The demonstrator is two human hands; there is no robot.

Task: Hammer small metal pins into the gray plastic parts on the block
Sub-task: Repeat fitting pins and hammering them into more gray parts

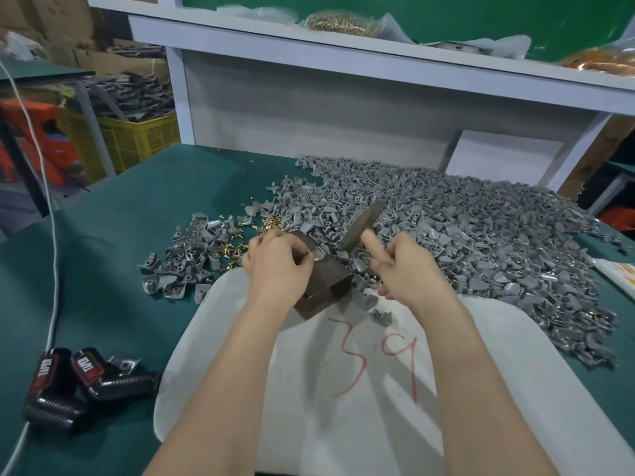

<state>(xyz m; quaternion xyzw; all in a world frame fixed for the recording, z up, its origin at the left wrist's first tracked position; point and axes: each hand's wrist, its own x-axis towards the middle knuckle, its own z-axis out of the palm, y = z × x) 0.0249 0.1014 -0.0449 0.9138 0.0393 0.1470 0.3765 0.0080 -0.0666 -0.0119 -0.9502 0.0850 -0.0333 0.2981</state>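
Nearest: white sheet (343, 431) with a red mark on it, laid over the green tabletop (130, 207). Black items (68, 383) sit off to the left, not in play.

The dark block (326, 286) stands at the sheet's far edge. Left hand (275, 266) pinches a gray part (319, 254) down on the block's top face. I can't tell whether a pin is already seated; it's too small to see.

Right hand (402, 269) is wrapped round the hammer (364, 225), index finger stretched along it. The head is up, just beyond the block, and blurred.

Looks like the strike step.

Next move: a short, square tap onto the part, with the left fingertips clear of the head.

Loose brass pins (237, 249) lie just left of the block. The big pile of gray parts (481, 235) is behind it. A shelf (240, 36) runs across the back.
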